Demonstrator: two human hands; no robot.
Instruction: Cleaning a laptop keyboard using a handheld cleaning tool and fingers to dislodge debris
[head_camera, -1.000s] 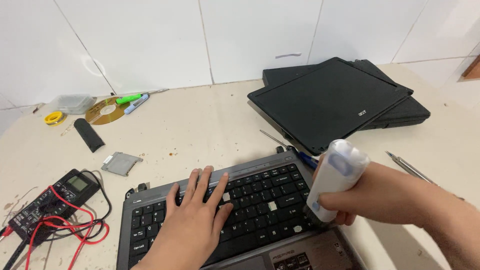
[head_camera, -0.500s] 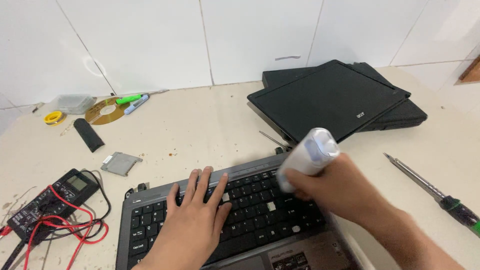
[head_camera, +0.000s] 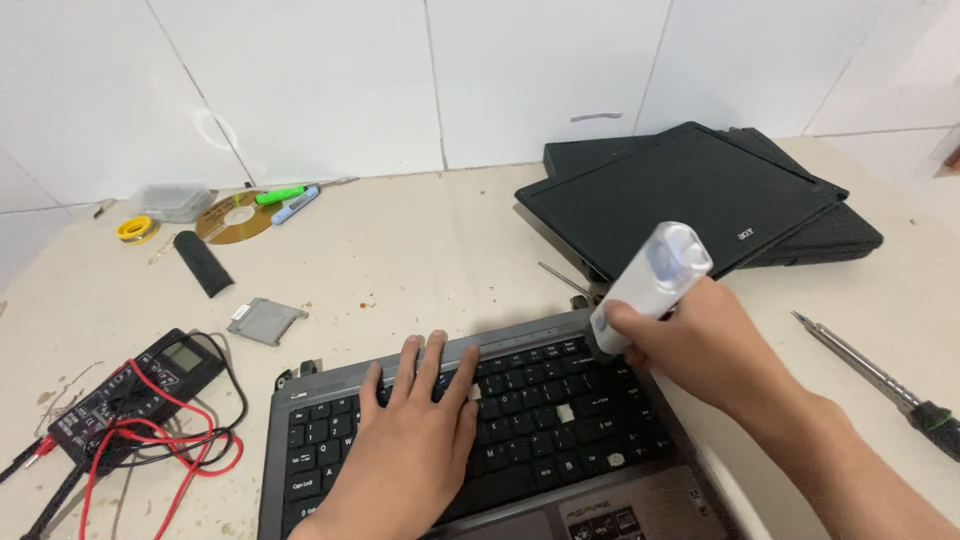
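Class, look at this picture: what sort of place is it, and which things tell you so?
Probably an electronics repair bench: a multimeter with red and black leads, a screwdriver, and an opened laptop base beside stacked laptops.

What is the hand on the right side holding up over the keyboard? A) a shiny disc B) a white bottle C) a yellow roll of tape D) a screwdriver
B: the right hand grips a white bottle tilted over the top edge of the laptop keyboard, while the screwdriver lies on the table untouched.
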